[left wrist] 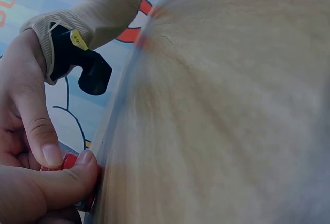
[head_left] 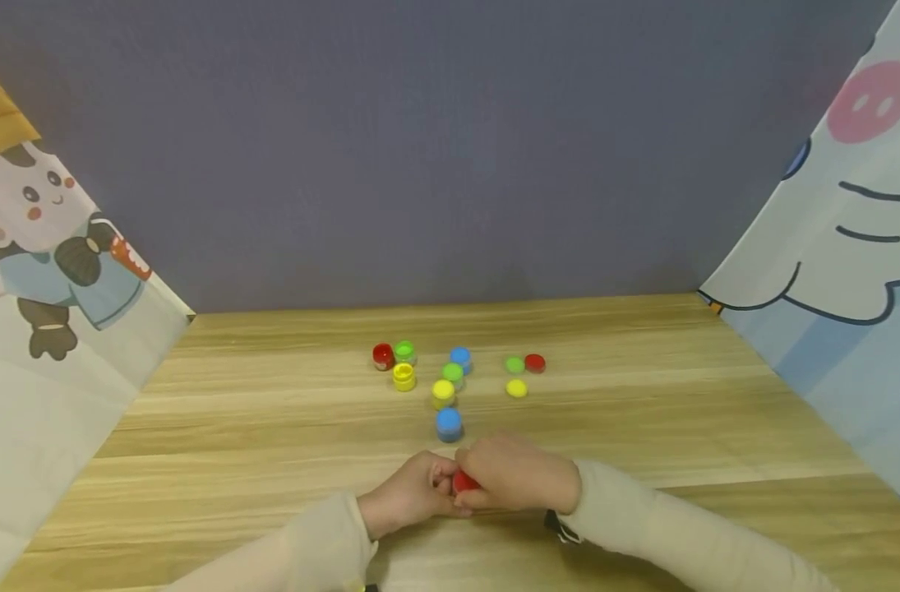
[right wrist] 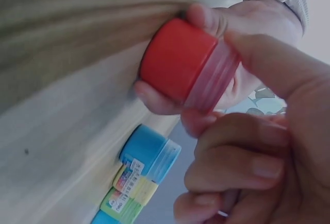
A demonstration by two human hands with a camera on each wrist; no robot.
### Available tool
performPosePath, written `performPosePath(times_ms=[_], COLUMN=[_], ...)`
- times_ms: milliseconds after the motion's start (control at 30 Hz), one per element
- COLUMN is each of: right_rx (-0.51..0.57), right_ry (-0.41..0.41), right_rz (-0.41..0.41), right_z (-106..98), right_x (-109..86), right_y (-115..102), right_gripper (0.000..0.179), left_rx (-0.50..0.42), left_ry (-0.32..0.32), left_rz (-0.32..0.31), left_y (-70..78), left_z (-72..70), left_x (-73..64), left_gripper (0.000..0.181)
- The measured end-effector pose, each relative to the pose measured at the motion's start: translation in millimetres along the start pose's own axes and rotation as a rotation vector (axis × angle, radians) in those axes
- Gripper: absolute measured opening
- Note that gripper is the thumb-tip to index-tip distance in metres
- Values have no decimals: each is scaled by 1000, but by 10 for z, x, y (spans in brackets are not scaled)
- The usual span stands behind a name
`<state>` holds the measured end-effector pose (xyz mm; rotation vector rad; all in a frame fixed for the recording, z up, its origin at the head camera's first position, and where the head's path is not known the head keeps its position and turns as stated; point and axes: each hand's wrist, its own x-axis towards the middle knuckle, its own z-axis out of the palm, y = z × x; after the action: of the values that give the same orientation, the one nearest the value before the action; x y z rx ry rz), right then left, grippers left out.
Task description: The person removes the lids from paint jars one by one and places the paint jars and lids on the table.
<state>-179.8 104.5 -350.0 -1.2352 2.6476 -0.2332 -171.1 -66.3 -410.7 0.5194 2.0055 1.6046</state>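
A small red jar with a translucent rim cap is between my two hands, close to the tabletop near the front. My left hand grips the red body from its side. The thumb and forefinger of my right hand pinch the cap, with the other fingers curled below it. In the head view the hands cover most of the jar. Just beyond them stands a blue jar, then a yellow jar, a green jar and another blue jar, roughly in a row.
To the left of the row stand a red pot, a green pot and a yellow pot, seemingly uncovered. Flat round pieces like lids lie on the right: green, red and yellow. A grey wall closes the back.
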Motion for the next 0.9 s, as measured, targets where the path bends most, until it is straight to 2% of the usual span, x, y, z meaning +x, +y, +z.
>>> performPosePath(times_ms=[167, 367, 500, 700, 900], right_rx=[-19, -64, -144, -266, -412], right_ry=[-39, -100, -126, -122, -79], right_rz=[-51, -59, -64, -84, -149], right_z=[-17, -66, -86, -67, -82], right_x=[24, 36, 34, 52, 26], right_y=[39, 28, 1, -30, -69], right_gripper=[28, 27, 28, 25, 17], left_rx=[24, 35, 12, -7, -13], left_ry=[2, 4, -2, 6, -2], left_rz=[-2, 2, 4, -22, -16], left_y=[5, 4, 0, 10, 7], left_z=[-12, -14, -4, 3, -7], left_x=[-11, -19, -11, -6, -5], left_gripper=[17, 15, 13, 15, 23])
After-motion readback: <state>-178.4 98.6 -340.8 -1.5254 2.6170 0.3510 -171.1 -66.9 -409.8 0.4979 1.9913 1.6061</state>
